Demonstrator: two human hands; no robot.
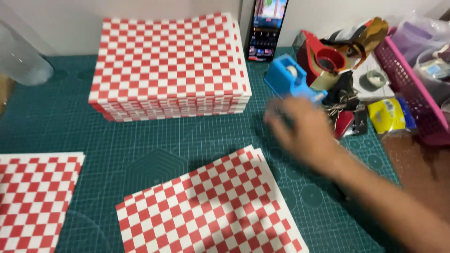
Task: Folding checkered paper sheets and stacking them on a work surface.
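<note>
The blue tape dispenser [290,77] is sitting on the green worktop [154,136], just right of the tall stack of red-checked paper [171,65]. The right hand [304,131] is hovering blurred just in front of the dispenser, fingers loose and gripping nothing. More checked sheets [211,211] are lying nearer, below the stack

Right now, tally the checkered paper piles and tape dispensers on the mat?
Red-and-white checkered paper piles: 3 (tall stack, front pile, left pile)
Tape dispensers: 2 (blue dispenser, red dispenser)
Total: 5
The right hand, blurred, is nearest the blue dispenser.
</note>
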